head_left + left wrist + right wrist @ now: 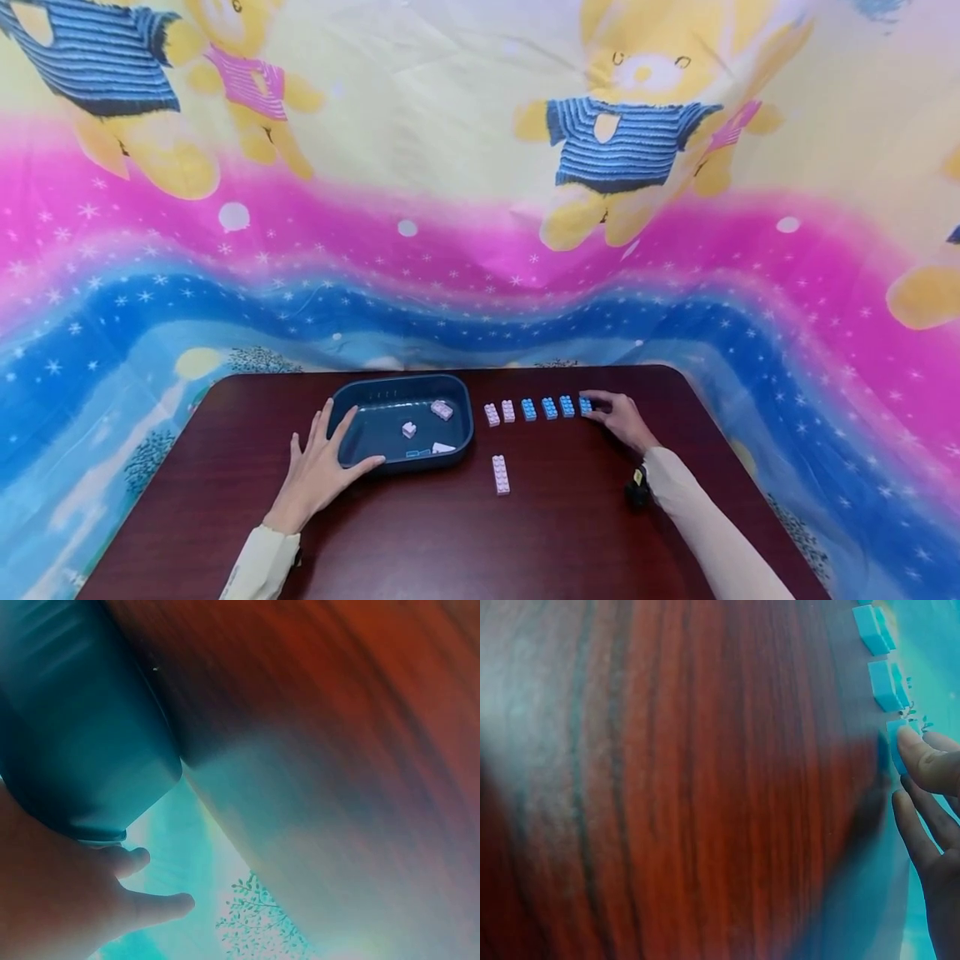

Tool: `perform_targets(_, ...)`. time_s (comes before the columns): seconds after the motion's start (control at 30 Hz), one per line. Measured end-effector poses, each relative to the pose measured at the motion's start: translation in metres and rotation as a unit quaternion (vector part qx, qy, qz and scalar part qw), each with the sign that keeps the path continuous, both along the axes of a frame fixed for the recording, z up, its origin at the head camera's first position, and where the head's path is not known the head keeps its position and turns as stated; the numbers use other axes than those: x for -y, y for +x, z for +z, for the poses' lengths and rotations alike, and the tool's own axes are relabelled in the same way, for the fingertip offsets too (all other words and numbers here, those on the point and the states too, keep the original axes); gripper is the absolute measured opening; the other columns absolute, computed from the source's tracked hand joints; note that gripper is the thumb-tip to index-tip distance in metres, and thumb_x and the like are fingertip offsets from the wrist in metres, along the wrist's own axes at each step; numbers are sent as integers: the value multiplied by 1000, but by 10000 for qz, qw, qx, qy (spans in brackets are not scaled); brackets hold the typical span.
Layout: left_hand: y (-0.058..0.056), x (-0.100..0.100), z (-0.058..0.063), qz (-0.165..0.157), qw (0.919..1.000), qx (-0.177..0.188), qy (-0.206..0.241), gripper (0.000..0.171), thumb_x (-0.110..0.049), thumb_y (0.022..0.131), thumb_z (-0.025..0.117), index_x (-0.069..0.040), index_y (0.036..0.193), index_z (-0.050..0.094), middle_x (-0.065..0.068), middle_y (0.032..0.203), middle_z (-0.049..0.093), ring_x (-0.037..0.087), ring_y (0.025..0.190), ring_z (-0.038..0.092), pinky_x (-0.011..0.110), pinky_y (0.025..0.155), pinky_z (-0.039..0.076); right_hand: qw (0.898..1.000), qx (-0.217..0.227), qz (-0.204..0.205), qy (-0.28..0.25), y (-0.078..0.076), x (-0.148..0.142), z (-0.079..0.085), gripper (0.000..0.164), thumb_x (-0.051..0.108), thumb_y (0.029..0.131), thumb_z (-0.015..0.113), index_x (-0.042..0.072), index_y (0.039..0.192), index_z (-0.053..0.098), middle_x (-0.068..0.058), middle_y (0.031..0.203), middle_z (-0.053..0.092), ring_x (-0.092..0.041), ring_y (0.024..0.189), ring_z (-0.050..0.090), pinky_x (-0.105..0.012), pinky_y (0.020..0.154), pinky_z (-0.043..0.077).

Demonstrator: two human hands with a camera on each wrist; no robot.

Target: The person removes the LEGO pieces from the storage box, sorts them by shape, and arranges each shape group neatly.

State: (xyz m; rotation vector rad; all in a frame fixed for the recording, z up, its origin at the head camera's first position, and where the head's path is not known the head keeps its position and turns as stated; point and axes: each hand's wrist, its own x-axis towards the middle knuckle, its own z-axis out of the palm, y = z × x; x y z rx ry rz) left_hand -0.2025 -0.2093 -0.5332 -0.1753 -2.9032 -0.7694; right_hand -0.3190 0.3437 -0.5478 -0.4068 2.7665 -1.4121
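Spread wide, the left hand (318, 471) rests against the left end of a dark teal tray (471, 417), its thumb along the near rim and nothing gripped. Between thumb and fingers, the right hand (618, 417) pinches a blue toy building brick (586, 407), the rightmost of a row. Pale sleeves (258, 562) cover both forearms, and a black device (637, 490) with a yellow label sits at the right wrist.

Nearest on the dark reddish-brown table (450, 542) lies a long pale pink brick (501, 476), studs up, to the right of the tray's near corner. Inside the tray are two pale pink bricks (442, 409), well apart, and a flat white piece (443, 448) by the near wall. Right of the tray, the row runs from two pink bricks (508, 410) through three blue bricks (549, 407) to the pinched one.

Beyond the table hangs a printed cloth (480, 225) with teddy bears in striped shirts.
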Motion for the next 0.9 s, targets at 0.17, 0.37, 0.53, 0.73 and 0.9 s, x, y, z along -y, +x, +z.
perform_targets(0.17, 0, 0, 0, -19, 10000, 14, 37, 108, -73, 87, 72, -12, 168, 33, 26, 174, 7, 56, 156, 13, 84, 114, 4, 9999, -112, 87, -1, 1, -1, -1, 45, -11, 98, 67, -8, 143, 62, -32, 145, 58, -47, 125, 64, -31, 88, 61)
perform_targets(0.37, 0, 0, 0, -6, 10000, -5, 30, 108, -73, 87, 72, -13, 168, 33, 26, 174, 7, 55, 156, 13, 84, 114, 4, 9999, -85, 59, -131, -1, -1, -6, 47, -9, 99, 67, -7, 145, 60, -30, 148, 56, -47, 127, 63, -39, 92, 61)
perform_targets(0.53, 0, 0, -1, -5, 10000, 27, 45, 108, -74, 87, 72, -14, 168, 33, 25, 174, 7, 55, 156, 12, 84, 114, 4, 9999, -68, 83, -76, 1, -5, -10, 52, -8, 97, 70, -7, 148, 57, -31, 150, 54, -48, 130, 60, -45, 97, 58)
perform_targets(0.73, 0, 0, -1, -14, 10000, 44, 43, 109, -74, 87, 72, -13, 168, 33, 26, 174, 7, 55, 156, 12, 84, 114, 4, 9999, -118, 56, 9, 2, -3, 1, 56, -6, 97, 71, -6, 151, 54, -31, 151, 53, -50, 131, 58, -52, 101, 55)
perform_targets(0.9, 0, 1, 0, -15, 10000, 5, 67, 108, -73, 87, 72, -13, 168, 33, 25, 174, 6, 54, 157, 12, 84, 114, 5, 9995, -272, -148, 87, 2, 3, 16, 54, -5, 98, 72, -4, 150, 57, -32, 147, 57, -50, 127, 62, -51, 97, 58)
